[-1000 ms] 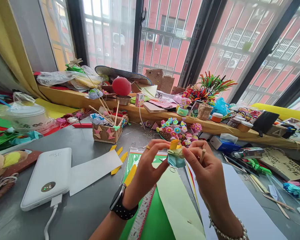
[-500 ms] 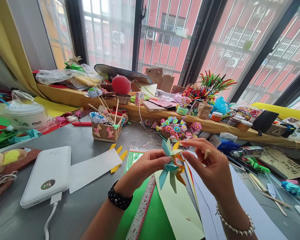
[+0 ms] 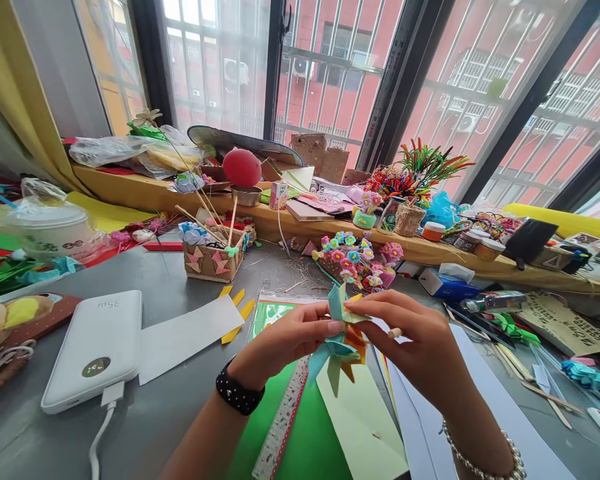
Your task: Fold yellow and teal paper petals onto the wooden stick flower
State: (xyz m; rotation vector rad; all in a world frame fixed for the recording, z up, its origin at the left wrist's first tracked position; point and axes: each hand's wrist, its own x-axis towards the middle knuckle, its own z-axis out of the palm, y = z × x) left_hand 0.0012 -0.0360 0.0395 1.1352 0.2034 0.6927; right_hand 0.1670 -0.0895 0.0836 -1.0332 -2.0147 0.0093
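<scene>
My left hand pinches a folded paper flower at its left side, thumb and fingers closed on it. Its pointed petals are light blue, pale green and orange-yellow. On the other side my right hand is closed, fingertips pressed on a pale-green upper petal. The tip of a small wooden stick pokes out between my right fingers; its rest is hidden. Below the flower lie a pale-green paper sheet, a patterned ruler and a green sheet.
Left on the grey table are a white power bank with its cable, a white paper strip and yellow folded pieces. Behind stand a cardboard box with sticks and a bunch of small flowers. White sheets lie right.
My right hand has shifted left and slightly down, its fingers moving from the yellow petals onto the pale-green petal. The flower has turned slightly. My left hand keeps its hold.
</scene>
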